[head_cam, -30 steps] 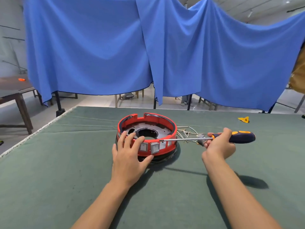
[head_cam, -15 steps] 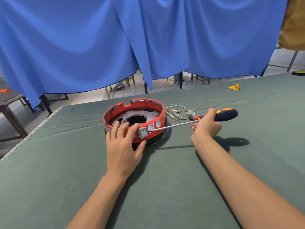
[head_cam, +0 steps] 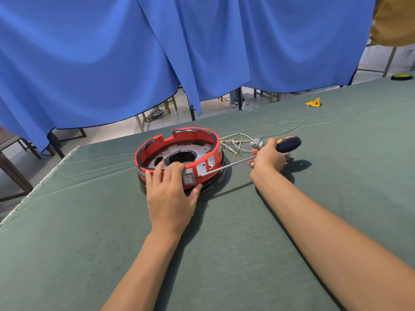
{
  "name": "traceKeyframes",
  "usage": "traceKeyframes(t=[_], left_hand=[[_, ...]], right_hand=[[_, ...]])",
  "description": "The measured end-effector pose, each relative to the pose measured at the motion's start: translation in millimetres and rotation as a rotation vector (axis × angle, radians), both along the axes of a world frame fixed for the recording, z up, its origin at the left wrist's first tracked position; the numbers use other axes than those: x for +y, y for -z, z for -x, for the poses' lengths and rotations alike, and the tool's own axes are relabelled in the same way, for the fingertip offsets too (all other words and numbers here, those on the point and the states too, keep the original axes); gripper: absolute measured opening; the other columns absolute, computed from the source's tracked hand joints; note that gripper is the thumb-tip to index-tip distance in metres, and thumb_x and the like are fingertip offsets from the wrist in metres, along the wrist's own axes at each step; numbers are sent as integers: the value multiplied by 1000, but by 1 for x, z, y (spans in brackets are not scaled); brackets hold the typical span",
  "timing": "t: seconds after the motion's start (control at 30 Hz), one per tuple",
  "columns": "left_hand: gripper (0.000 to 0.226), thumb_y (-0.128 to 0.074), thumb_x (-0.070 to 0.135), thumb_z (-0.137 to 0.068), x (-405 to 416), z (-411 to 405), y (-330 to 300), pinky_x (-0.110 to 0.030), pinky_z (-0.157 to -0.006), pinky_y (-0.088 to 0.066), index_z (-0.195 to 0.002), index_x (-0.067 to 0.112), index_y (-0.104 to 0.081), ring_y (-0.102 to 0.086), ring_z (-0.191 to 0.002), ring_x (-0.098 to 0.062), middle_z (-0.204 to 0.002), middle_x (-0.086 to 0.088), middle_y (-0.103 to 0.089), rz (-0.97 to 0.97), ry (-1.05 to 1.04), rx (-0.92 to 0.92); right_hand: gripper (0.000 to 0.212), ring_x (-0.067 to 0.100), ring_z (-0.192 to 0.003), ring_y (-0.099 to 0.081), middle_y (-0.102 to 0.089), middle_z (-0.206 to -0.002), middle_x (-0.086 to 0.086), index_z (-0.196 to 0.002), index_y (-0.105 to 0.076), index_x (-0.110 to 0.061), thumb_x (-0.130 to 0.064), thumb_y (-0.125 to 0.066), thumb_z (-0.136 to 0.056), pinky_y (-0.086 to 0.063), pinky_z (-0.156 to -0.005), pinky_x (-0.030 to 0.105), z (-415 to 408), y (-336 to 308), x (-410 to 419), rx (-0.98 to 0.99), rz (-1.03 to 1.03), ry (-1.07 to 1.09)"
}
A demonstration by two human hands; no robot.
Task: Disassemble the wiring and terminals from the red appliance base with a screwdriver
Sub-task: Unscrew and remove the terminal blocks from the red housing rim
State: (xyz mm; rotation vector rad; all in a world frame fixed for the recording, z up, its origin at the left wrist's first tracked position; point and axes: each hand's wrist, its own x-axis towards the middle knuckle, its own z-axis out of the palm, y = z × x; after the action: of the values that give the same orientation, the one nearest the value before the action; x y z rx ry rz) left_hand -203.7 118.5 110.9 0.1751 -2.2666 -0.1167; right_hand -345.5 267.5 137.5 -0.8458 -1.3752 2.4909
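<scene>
The red appliance base point(head_cam: 157, 142) is a round ring with a dark metal plate inside, standing on the green table cloth point(head_cam: 224, 254). My left hand point(head_cam: 171, 194) grips its near rim, fingers curled over the top and thumb below a grey rocker switch point(head_cam: 188, 178). My right hand point(head_cam: 267, 159) holds a screwdriver point(head_cam: 288, 143) with a dark blue and orange handle. Its long metal shaft reaches left and its tip touches the base's front wall just right of the switch. A loose bundle of white wires with small terminals point(head_cam: 238, 143) lies right of the base, behind the shaft.
A small yellow part point(head_cam: 313, 102) lies far right on the cloth, and a yellow-and-black round object point(head_cam: 402, 76) sits at the far right edge. Blue curtains point(head_cam: 134, 52) hang behind the table. A wooden table point(head_cam: 13, 158) stands off to the left.
The camera view has dropped and shifted. My right hand lowered the screwdriver, and its tip moved from over the base's rim to the front wall beside the switch. My left hand stayed on the rim.
</scene>
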Motion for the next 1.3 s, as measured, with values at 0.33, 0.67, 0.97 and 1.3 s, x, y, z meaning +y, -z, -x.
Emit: traceKeyframes(t=[0.33,0.67,0.97,1.3], left_hand=[[50,-85,25,-67,-6,0,1,-60,-102,-35,-112,13,-68,-55,-118,-38,-116,-7,-67,6,37,57],[38,-80,25,-75,-4,-5,-2,-52,-97,-47,-105,4,-70,-62,-112,-30,-110,-9,-70,71,120,141],[47,-62,46,-82,0,-13,-13,-26,-71,-47,-102,4,-64,-63,-77,-20,-90,-4,-68,-261,238,194],[38,-76,30,-77,11,3,-35,-23,-73,-47,-103,9,-58,-60,-81,-14,-92,4,-62,-424,249,249]], right_hand=[[26,16,-41,-37,-56,-53,3,-64,-49,-13,-25,-46,-87,-21,-30,12,10,0,-8,-25,-27,-97],[25,9,-26,-29,-51,-41,-1,-62,-47,-13,-24,-51,-84,-20,-34,12,-1,-9,2,40,54,-104],[24,9,-33,-50,-52,-41,-7,-65,-39,-19,-23,-53,-85,-30,-35,10,-7,-50,13,163,197,-459],[38,6,-29,-37,-33,-37,-10,-57,-32,-22,-20,-54,-89,-30,-35,12,-11,-66,33,159,94,-880]])
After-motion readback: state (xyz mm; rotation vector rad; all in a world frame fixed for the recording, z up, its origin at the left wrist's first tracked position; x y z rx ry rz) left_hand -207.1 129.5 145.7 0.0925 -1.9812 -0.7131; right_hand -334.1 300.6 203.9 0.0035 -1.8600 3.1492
